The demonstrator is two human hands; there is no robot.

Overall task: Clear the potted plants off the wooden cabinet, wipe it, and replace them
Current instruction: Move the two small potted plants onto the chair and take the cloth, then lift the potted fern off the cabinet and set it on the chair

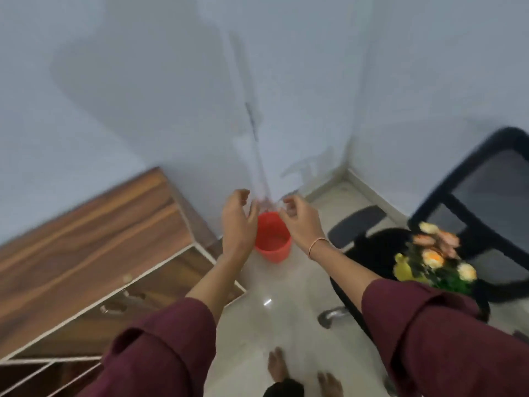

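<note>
The wooden cabinet (86,239) stands at the left against the wall, and the part of its top in view is bare. A potted plant (435,259) with orange and cream flowers sits on the black office chair (486,213) at the right. My left hand (237,222) and my right hand (300,222) are raised side by side over a red bucket (273,239) on the floor, fingers loosely curled. A faint pale blur (267,203) lies between the fingertips; what it is cannot be made out.
Pale tiled floor (272,310) runs between cabinet and chair. The cabinet's drawers and lower shelves face the floor space. My bare feet (303,373) show at the bottom edge. A grey wall with a vertical crack (253,124) stands behind the bucket.
</note>
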